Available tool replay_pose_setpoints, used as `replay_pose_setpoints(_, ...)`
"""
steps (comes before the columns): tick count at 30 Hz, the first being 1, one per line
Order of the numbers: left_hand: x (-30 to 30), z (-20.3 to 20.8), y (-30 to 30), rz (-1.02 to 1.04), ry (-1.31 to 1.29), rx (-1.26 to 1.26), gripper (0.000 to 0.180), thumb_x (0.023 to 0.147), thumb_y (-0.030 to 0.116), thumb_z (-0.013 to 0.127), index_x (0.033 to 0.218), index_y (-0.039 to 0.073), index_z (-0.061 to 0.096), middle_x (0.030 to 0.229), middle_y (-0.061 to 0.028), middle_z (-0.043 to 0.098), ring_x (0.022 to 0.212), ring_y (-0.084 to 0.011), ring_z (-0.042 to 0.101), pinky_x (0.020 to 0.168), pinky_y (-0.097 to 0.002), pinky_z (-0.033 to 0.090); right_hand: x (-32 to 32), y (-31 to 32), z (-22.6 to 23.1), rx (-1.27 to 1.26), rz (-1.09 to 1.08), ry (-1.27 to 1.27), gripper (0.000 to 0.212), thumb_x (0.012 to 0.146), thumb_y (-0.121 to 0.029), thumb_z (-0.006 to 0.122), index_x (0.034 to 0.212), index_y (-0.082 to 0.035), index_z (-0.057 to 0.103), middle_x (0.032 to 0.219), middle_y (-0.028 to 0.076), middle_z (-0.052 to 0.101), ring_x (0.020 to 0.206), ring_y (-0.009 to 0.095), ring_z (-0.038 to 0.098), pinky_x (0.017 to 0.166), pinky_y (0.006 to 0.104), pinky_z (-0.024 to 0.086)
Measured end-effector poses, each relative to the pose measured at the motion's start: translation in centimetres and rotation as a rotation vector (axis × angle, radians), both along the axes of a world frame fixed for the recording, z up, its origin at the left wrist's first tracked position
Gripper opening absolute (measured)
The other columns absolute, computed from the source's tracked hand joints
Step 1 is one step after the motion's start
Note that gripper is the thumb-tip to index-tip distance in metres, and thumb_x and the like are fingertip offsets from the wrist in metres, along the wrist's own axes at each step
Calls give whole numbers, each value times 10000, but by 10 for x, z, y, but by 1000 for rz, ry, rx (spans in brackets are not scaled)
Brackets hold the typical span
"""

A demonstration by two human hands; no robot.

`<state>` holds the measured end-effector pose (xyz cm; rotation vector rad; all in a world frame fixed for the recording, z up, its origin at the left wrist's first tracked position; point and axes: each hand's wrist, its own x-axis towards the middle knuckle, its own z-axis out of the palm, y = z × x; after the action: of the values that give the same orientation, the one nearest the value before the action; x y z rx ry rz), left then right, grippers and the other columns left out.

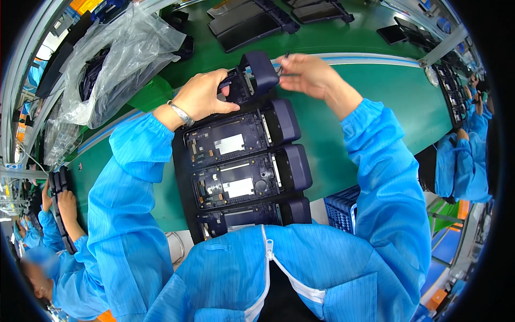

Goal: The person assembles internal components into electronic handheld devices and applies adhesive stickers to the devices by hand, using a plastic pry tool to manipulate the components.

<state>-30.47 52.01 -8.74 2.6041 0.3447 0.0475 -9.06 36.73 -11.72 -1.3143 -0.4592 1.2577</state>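
A crumpled clear plastic bag point(137, 40) spreads across the upper left. A blue crate point(341, 210) shows beyond the green table's point(332, 145) near edge. One co-worker point(72, 284) is at far left, a second co-worker point(461, 166) at far right.

Head fisheye, facing down, rim unclear

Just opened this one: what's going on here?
The person's left hand holds the left end of the farthest dark housing. The right hand pinches a small dark piece, too small to identify, by its right end. Three similar housings lie in a column closer to the person, insides showing, the nearest partly hidden by the blue smock.
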Motion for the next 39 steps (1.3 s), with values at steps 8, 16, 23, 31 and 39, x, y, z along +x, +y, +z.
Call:
replay_pose_setpoints(8, -7, -6, 2, -41, -99, 28, 728, 604, 254, 796, 1194, -34, 484, 803, -117, 584, 736, -233, 590, 703, -303, 473, -21, 22, -9, -94, 207, 17, 141, 874, -63, 533, 997, -18, 587, 935, 70, 637, 779, 149, 619, 681, 270, 522)
replay_pose_setpoints(16, -10, -11, 2, -49, -194, -47, 462, 613, 284, 782, 828, -36, 528, 827, -160, 584, 747, -340, 591, 665, -371, 460, -26, 34, -1, -76, 249, 46, 194, 799, -96, 660, 966, -31, 588, 841, 39, 611, 714, 130, 597, 608, 266, 508)
replay_pose_setpoints(23, -12, -14, 1, -62, -233, -71, 590, 617, 254, 791, 1040, -40, 502, 913, -159, 599, 781, -269, 590, 714, -331, 476, -29, 38, -3, -89, 293, -95, 259, 730, -102, 738, 923, -26, 583, 819, 54, 603, 691, 136, 586, 566, 253, 463)
replay_pose_setpoints(31, -12, -18, 1, -37, -210, -95, 747, 613, 226, 802, 1225, -30, 457, 853, -114, 594, 721, -169, 558, 708, -279, 482, -31, 38, -6, -47, 236, -133, 311, 685, -73, 765, 931, -19, 583, 814, 62, 612, 694, 157, 604, 565, 266, 468)
replay_pose_setpoints(39, -4, -23, 4, -64, -137, -40, 671, 618, 218, 794, 1165, -34, 498, 813, -99, 574, 712, -160, 552, 683, -274, 473, -18, 30, -6, -82, 222, -10, 259, 753, -51, 677, 984, 25, 588, 896, 94, 626, 768, 184, 614, 676, 311, 517)
